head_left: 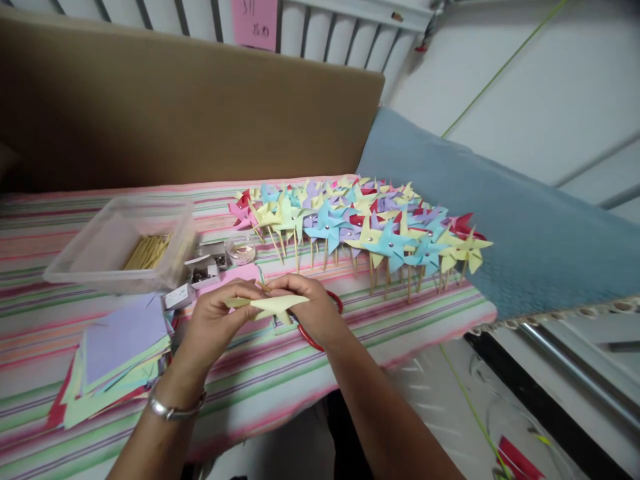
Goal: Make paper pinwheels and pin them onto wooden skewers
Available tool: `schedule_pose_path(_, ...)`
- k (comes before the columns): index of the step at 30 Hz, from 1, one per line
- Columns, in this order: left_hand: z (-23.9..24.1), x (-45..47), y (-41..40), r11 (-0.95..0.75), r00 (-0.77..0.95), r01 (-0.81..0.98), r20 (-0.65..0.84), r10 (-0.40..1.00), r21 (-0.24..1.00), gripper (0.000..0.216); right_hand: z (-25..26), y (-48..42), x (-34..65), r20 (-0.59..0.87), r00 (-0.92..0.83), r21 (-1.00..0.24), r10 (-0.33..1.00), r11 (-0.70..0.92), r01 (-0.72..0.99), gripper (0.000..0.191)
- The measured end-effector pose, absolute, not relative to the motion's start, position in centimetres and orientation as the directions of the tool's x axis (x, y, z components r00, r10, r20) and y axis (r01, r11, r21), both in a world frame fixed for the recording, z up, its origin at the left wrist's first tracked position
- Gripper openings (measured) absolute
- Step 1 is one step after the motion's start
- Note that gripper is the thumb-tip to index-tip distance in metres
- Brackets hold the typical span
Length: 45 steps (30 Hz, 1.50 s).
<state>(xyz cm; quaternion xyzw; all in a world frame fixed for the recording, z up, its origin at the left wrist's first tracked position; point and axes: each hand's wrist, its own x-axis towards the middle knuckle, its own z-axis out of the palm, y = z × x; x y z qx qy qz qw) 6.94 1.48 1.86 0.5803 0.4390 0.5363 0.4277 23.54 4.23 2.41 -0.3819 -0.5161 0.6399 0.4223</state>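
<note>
A pale yellow paper pinwheel (277, 305) is held between my two hands above the striped cloth. My left hand (216, 325) pinches its left side, the fingers closed. On the other side my right hand (316, 312) is closed on it too, the fingertips partly hidden. A short bit of wooden stick (263, 287) shows between the hands. Red-handled scissors (311, 339) lie beneath my right hand, partly covered. Pink paper (250, 272) lies just behind my hands, beside small boxes of metal fasteners (204, 272) and a round clear container (241, 250).
Many finished pinwheels (327, 225) stand on sticks at the back right. A clear plastic bin (75, 267) holds wooden sticks (149, 252). Coloured paper squares (123, 337) are stacked at left. A brown board (200, 113) rises behind the striped tablecloth (400, 340); blue fabric (525, 247) hangs at right.
</note>
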Motion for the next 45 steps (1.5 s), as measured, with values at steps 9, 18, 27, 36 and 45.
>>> schedule_pose_path(9,1.9,6.6,1.4,-0.451,-0.090,0.164,0.469,0.879,0.877,0.004,2.1,4.1,23.2,0.026,-0.379,-0.984,0.925,-0.043,-0.172,0.015)
schedule_pose_path(18,2.1,5.5,0.9,-0.446,-0.097,0.131,0.459,0.883,0.885,0.009,2.3,4.0,21.8,0.093,-0.347,-0.993,0.933,0.061,-0.102,0.015)
schedule_pose_path(27,2.0,4.7,0.6,-0.506,-0.081,0.137,0.519,0.851,0.852,0.015,2.1,4.0,21.0,0.174,-0.293,-0.984,0.940,0.157,-0.080,0.011)
schedule_pose_path(36,2.1,4.6,0.5,-0.536,-0.058,0.183,0.554,0.831,0.824,0.019,2.4,3.9,21.0,0.184,-0.290,-0.982,0.939,0.164,-0.092,0.020)
schedule_pose_path(45,2.2,4.6,0.4,-0.543,-0.049,0.163,0.556,0.830,0.824,0.017,2.1,3.9,21.1,0.180,-0.295,-0.982,0.938,0.155,-0.106,0.020)
